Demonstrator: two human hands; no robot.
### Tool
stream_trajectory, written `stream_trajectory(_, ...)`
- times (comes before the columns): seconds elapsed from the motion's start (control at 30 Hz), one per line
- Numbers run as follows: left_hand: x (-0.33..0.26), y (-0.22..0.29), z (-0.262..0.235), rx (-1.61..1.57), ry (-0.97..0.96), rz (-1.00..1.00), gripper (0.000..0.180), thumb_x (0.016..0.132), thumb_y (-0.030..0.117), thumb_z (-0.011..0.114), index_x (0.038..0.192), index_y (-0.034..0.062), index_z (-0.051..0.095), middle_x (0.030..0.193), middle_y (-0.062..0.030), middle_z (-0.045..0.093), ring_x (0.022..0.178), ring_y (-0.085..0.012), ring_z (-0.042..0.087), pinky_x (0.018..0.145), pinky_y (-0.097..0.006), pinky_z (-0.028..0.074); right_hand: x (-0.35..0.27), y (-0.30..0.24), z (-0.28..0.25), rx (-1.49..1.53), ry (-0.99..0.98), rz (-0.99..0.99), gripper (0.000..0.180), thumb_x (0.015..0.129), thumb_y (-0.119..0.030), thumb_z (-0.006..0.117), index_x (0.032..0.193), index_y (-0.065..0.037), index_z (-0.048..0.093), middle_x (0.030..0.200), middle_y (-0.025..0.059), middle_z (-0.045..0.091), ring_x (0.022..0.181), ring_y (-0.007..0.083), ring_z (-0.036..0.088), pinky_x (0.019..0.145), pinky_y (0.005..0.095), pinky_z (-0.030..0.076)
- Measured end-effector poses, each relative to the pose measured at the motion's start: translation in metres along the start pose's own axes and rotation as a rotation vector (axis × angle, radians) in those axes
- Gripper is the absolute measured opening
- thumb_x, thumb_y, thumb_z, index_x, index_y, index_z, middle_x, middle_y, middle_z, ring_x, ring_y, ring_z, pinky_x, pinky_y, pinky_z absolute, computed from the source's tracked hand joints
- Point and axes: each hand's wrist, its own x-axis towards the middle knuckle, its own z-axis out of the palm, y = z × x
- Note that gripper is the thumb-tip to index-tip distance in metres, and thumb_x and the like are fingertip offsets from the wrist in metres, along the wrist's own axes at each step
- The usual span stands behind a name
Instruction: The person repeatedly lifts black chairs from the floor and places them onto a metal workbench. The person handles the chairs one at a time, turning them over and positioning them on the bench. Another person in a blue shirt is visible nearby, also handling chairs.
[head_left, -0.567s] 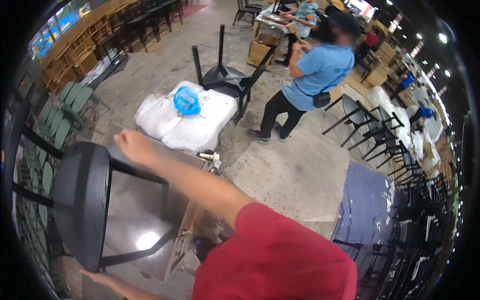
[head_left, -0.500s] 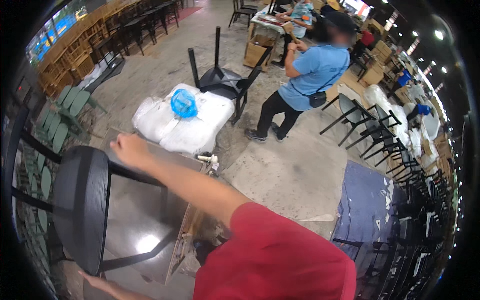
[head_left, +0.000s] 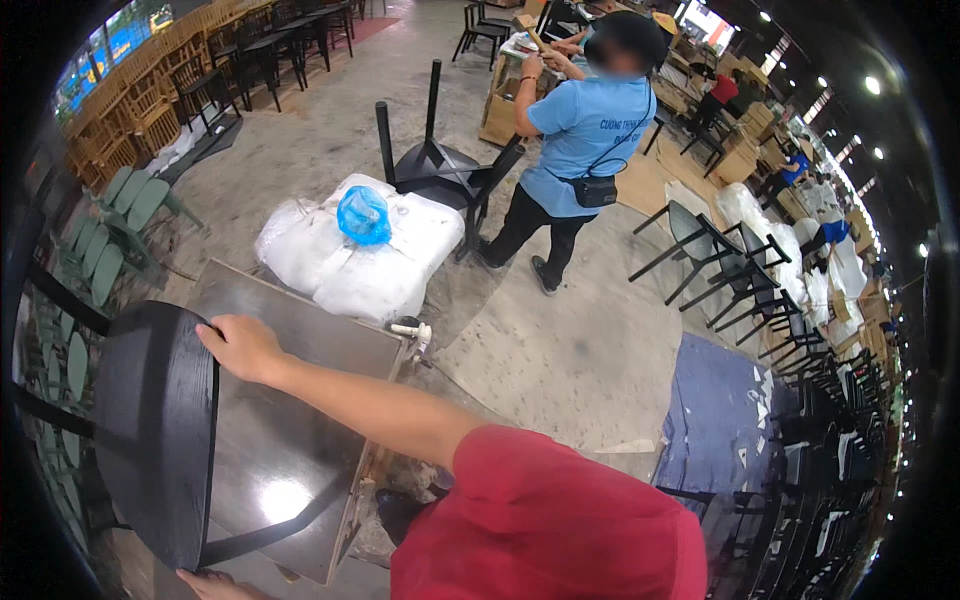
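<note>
A black wooden chair (head_left: 150,430) is tipped on its side at the left, its round seat turned toward me. A dark leg (head_left: 280,525) reaches across the metal-topped table (head_left: 290,400). My right hand (head_left: 243,348) is closed on the upper edge of the seat, fingers bent over the rim. At the seat's lower end, my left hand (head_left: 215,585) holds the edge, partly cut off by the bottom of the picture. The chair's back runs out at the left rim.
Beyond the table sits a white wrapped bundle (head_left: 375,265) with a blue plastic bag (head_left: 363,215) on it. Another black chair (head_left: 435,165) stands behind. A person in blue (head_left: 590,150) holds a wooden mallet (head_left: 533,35). Green chairs (head_left: 140,200) line the left, black chairs (head_left: 690,235) the right.
My right hand has come down onto the seat's edge and gripped it. The chair has turned, and a leg beside the seat no longer shows. The person in blue has shifted left.
</note>
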Motion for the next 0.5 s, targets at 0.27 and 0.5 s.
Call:
stream_trajectory(0.27, 0.013, -0.022, 0.001, -0.055, 0.087, 0.065, 0.047, 0.096, 0.039, 0.061, 0.073, -0.0014, 0.061, 0.063, -0.0072, 0.051, 0.054, -0.021, 0.044, 0.049, -0.037, 0.038, 0.001, 0.001, 0.005, 0.127, -0.042, 0.082, 0.051, 0.097, -0.043, 0.051, 0.068, -0.001, 0.055, 0.061, 0.0187, 0.055, 0.06, 0.0393, 0.056, 0.06, 0.0495, 0.041)
stream_trajectory(0.5, 0.025, -0.03, 0.004, 0.04, 0.09, -0.024, 0.056, 0.101, 0.042, 0.051, 0.135, -0.0016, 0.058, 0.126, -0.0164, 0.064, 0.098, -0.0242, 0.061, 0.077, -0.029, 0.045, 0.007, 0.009, 0.005, 0.207, -0.013, 0.021, 0.054, 0.097, -0.045, 0.052, 0.067, 0.0, 0.054, 0.059, 0.0195, 0.053, 0.057, 0.0374, 0.056, 0.058, 0.0485, 0.04)
